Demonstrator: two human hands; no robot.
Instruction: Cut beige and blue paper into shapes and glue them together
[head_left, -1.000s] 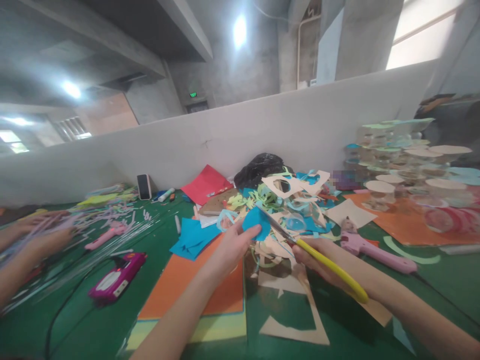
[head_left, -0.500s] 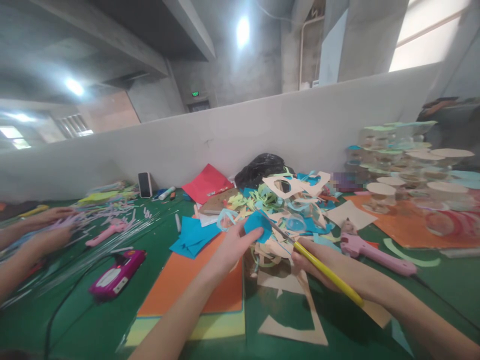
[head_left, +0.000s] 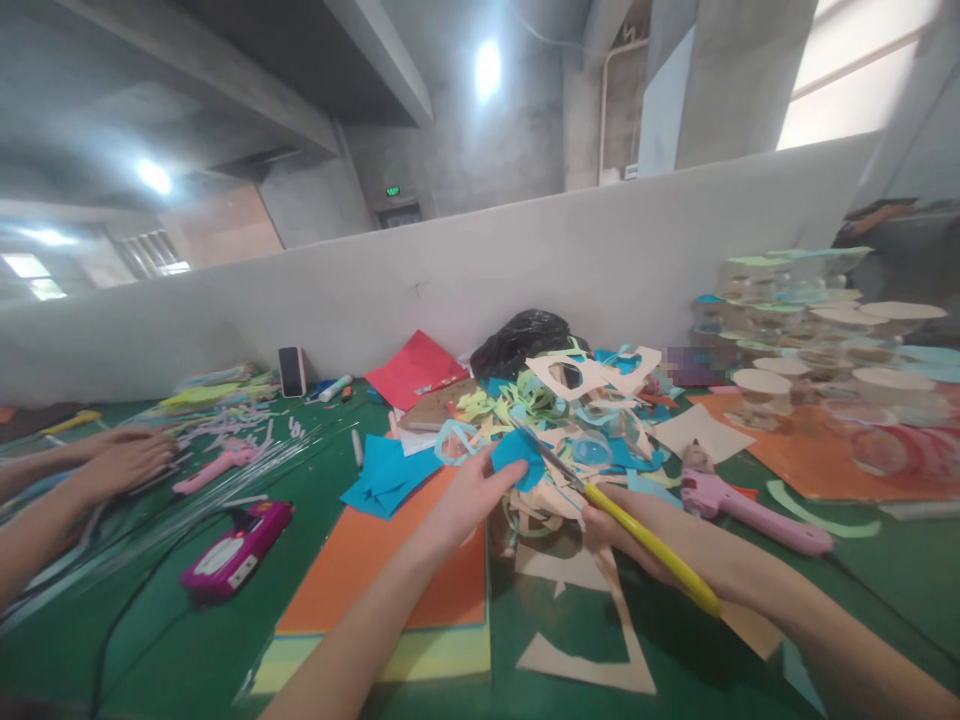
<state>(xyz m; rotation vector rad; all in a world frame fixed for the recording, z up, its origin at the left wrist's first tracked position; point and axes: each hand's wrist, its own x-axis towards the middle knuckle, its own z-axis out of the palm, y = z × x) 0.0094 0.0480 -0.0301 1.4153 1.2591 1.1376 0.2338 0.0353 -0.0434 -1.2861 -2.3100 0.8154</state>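
My left hand [head_left: 472,497] pinches a piece of blue paper [head_left: 517,455] between thumb and fingers, above a heap of paper scraps [head_left: 555,430]. My right hand [head_left: 637,540] grips yellow-handled scissors [head_left: 652,548], with the metal blades [head_left: 546,458] reaching up to the blue paper's right edge. The fingers hide part of the handle. Beneath my hands lie cut beige card pieces [head_left: 585,640] and an orange sheet [head_left: 390,560].
A co-worker's hands [head_left: 124,465] work at the left among thin strips. Pink glue guns [head_left: 739,520] lie on the green table mat [head_left: 885,560]. A magenta device [head_left: 236,550], a phone [head_left: 292,372], a black plastic bag [head_left: 521,347] and paper-cup constructions [head_left: 787,310] stand about. A low white wall [head_left: 450,290] runs behind.
The scissors have shifted slightly, their handle end moving left while the blades stay at the blue paper. The co-worker's hands have moved right and closer together.
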